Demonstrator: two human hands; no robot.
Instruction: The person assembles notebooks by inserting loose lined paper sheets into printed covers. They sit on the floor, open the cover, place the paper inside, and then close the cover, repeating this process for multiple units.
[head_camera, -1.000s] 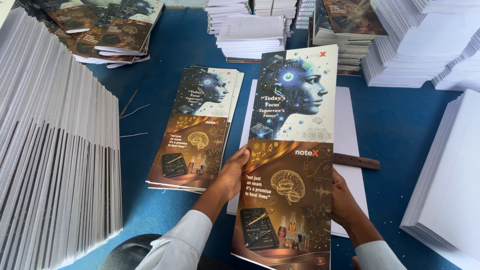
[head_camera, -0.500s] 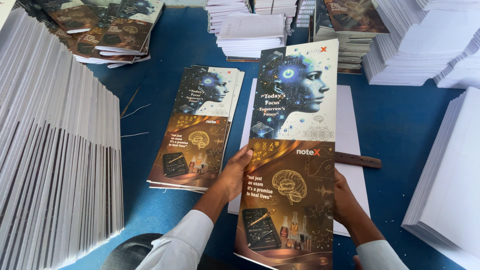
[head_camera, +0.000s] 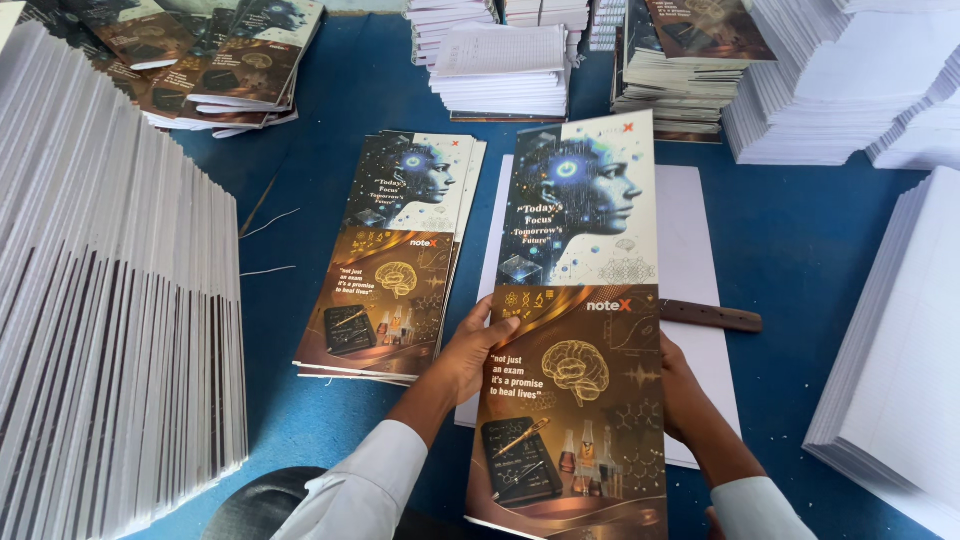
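Vs. a sec ago: the printed cover sheet (head_camera: 575, 320) sits a bit higher & tipped slightly more to the left; both hands keep the same grip on its lower half. Rest unchanged.

Desk (head_camera: 800, 240), blue top, is crowded. Big fanned row of white page blocks (head_camera: 110, 300) fills the whole left side; more white paper stacks (head_camera: 900, 330) line the right edge & far right. Far side: stacks w/ printed covers on top (head_camera: 690, 60) and a loose heap of covers (head_camera: 210, 60) far left. A pile of same covers (head_camera: 395, 260) lies flat just left of the held sheet.

Cover sheet is long, held over a white sheet (head_camera: 695, 230) lying on the desk. Left hand (head_camera: 470, 355) clamps its left edge, thumb on the printed face, other fingers hidden under. Right hand (head_camera: 685, 395) grips the right edge, fingers behind the sheet, mostly hidden. A brown wooden handle (head_camera: 712, 317) lies just above the right hand, partly under the sheet.

Open room: bare blue strip betw. white sheet & right stacks; narrow gap at left betw. the flat pile & page blocks.
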